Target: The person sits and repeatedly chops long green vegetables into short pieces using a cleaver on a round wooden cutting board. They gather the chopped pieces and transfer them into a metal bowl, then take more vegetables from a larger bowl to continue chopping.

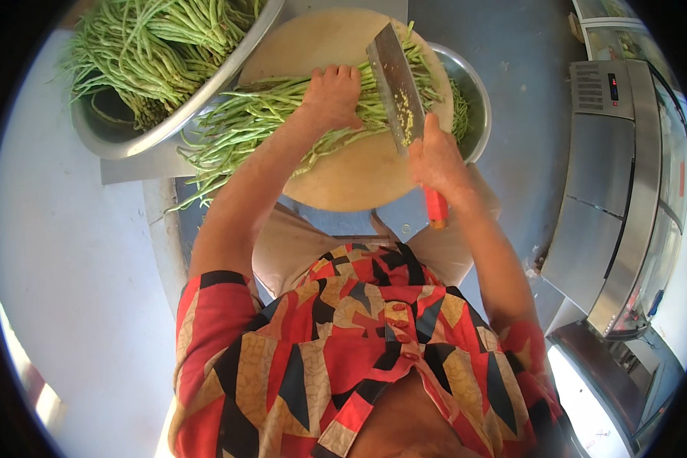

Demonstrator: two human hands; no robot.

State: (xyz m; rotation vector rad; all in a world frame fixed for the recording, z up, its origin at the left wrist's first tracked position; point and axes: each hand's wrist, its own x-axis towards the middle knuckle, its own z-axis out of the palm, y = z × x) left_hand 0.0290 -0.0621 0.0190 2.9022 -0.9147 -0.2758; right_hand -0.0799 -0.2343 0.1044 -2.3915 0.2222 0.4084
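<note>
A bundle of long green beans [263, 109] lies across a round cutting board [360, 172], with its loose ends hanging past the board's left edge. Pressed down on top of the bundle is my left hand [335, 96], its fingers curled over the beans. My right hand [438, 157] grips a cleaver by its red handle [435, 206]. The wide metal blade [398, 86] stands over the beans to the right of my left hand, with small pale green bits stuck on it. Whether its edge touches the beans cannot be told. Bean pieces lie on the board to the right of the blade.
A large metal basin [131, 146] heaped with more long beans [166, 51] stands at the upper left. A metal bowl [484, 109] holding cut beans [462, 114] sits partly under the board's right edge. A glass-fronted metal display cabinet [601, 154] stands far right.
</note>
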